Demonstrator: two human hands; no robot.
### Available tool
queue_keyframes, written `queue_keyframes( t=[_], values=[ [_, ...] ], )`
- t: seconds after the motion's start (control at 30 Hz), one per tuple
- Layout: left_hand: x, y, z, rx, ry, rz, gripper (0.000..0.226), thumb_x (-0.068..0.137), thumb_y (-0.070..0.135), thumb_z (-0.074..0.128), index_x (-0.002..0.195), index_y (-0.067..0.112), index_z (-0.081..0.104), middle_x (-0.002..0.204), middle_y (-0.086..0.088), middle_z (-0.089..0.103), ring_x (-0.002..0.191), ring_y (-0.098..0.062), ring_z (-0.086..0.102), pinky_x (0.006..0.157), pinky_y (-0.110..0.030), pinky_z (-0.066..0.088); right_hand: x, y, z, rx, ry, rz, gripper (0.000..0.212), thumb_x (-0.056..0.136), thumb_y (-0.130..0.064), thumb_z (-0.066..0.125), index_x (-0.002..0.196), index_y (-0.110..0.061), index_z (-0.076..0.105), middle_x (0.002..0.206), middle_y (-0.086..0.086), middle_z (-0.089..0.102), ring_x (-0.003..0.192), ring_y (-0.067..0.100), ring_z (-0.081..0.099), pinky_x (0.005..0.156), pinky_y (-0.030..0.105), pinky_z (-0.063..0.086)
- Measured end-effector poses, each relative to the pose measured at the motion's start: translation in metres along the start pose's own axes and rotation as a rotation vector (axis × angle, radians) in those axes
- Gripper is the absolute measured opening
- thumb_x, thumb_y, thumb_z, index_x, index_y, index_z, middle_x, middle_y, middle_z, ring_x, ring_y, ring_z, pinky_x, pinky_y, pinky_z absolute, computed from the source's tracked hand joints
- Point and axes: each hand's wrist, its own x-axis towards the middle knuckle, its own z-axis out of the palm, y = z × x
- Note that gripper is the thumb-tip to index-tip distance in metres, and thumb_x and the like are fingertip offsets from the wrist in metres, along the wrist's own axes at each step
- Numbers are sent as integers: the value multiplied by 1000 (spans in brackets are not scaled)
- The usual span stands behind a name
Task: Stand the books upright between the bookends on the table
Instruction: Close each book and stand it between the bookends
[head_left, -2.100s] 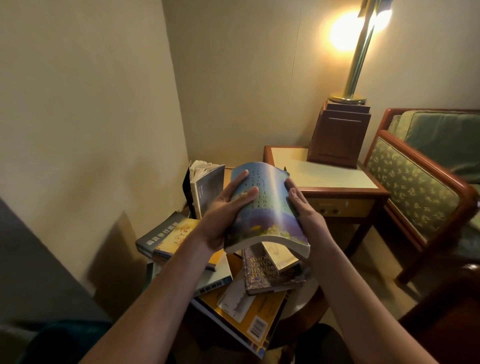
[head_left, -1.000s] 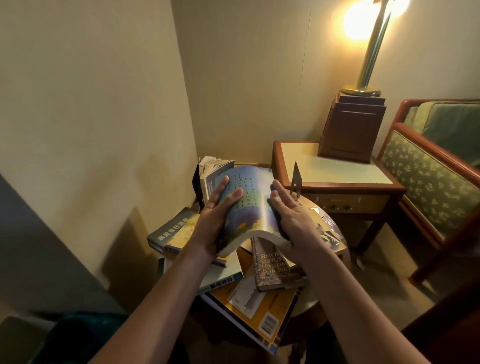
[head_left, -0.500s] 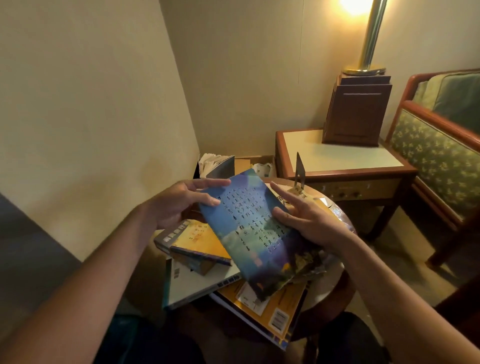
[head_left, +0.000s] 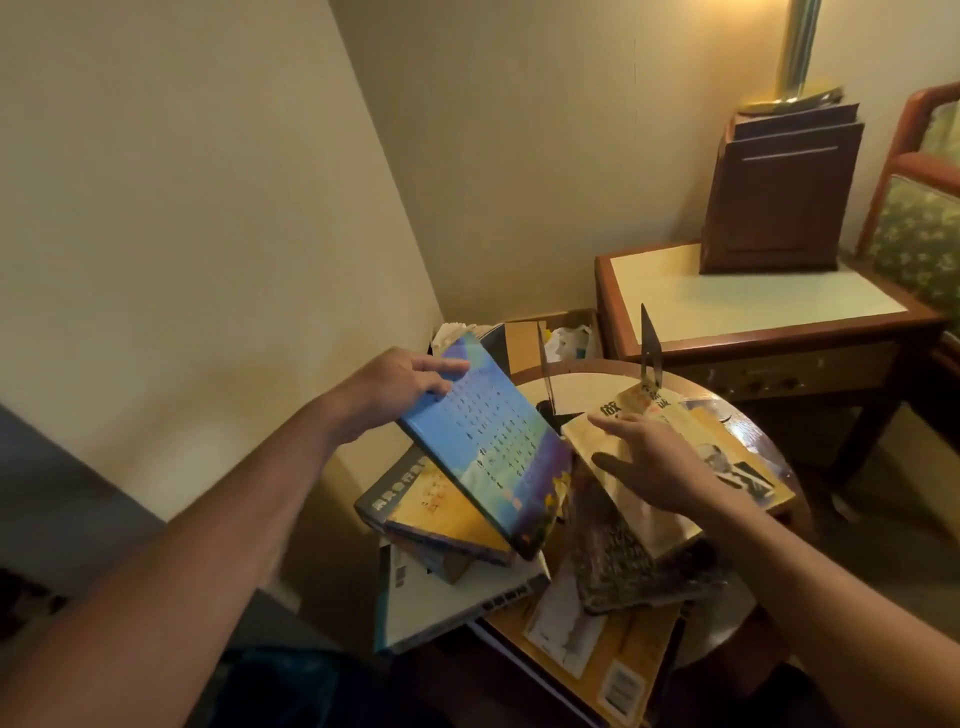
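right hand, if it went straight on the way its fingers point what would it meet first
Likely the blue book, which the left hand holds tilted: the right hand, fingers open, points left at its right edge. Depth is unclear, so it could pass above.

A thin dark metal bookend (head_left: 649, 343) stood at the back of the round wooden table (head_left: 579, 388), behind a heap of paperback books (head_left: 613, 561); a blue paperback book (head_left: 488, 441) tilted over the heap's left.
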Motion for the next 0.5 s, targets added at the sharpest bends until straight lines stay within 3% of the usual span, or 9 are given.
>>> queue_keyframes(
  t=[0.03, 0.1, 0.17, 0.23, 0.3, 0.43, 0.5],
  values=[
    [7, 0, -2, 50, 65, 34, 32, 99, 17, 57, 121, 35, 71, 120, -4, 68, 86, -19, 60, 76, -29, 45, 3, 12, 4, -130, 19, 18, 57, 97, -43, 57, 150, -36, 40, 147, 3, 51, 127, 22, 51, 104, 40, 46],
    [22, -2, -6, 167, 175, 84, 34, 99, 20, 55, 126, 37, 68, 116, -5, 73, 84, -18, 57, 75, -31, 41, 7, 32, 10, -287, -10, 49, 58, 99, -53, 43, 153, -36, 33, 163, 6, 26, 149, 27, 24, 122, 48, 22],
    [38, 0, -7, 240, 273, 99, 35, 99, 21, 53, 128, 35, 67, 103, -7, 76, 72, -18, 52, 67, -31, 38, 8, 43, 18, -331, -49, 58, 61, 101, -59, 29, 157, -38, 20, 168, 4, 3, 154, 26, 1, 123, 50, 1],
    [54, 5, -4, 280, 358, 100, 36, 100, 20, 50, 130, 33, 66, 83, -6, 73, 58, -18, 42, 59, -30, 33, 9, 47, 23, -337, -37, 58, 62, 100, -62, 18, 158, -40, 9, 167, 3, -8, 153, 25, -8, 122, 50, -4],
    [70, 9, 3, 321, 412, 95, 38, 101, 20, 47, 132, 33, 65, 78, -5, 72, 53, -18, 40, 56, -31, 33, 9, 46, 24, -361, -28, 66, 63, 99, -65, 12, 157, -42, 2, 166, 2, -13, 153, 25, -12, 122, 49, -5],
    [106, 1, 19, 339, 444, 37, 41, 103, 22, 42, 136, 34, 62, 97, -5, 76, 52, -18, 46, 56, -31, 38, 4, 44, 26, -409, -20, 76, 62, 98, -64, 4, 155, -43, -9, 164, 4, -19, 150, 25, -20, 123, 50, -7],
    [120, -7, 28, 394, 432, 6, 42, 104, 23, 39, 138, 37, 59, 106, -4, 76, 65, -27, 59, 63, -34, 45, 1, 42, 25, -413, -22, 73, 61, 99, -63, 4, 155, -42, -10, 164, 5, -20, 149, 25, -22, 123, 50, -8]
  ],
)
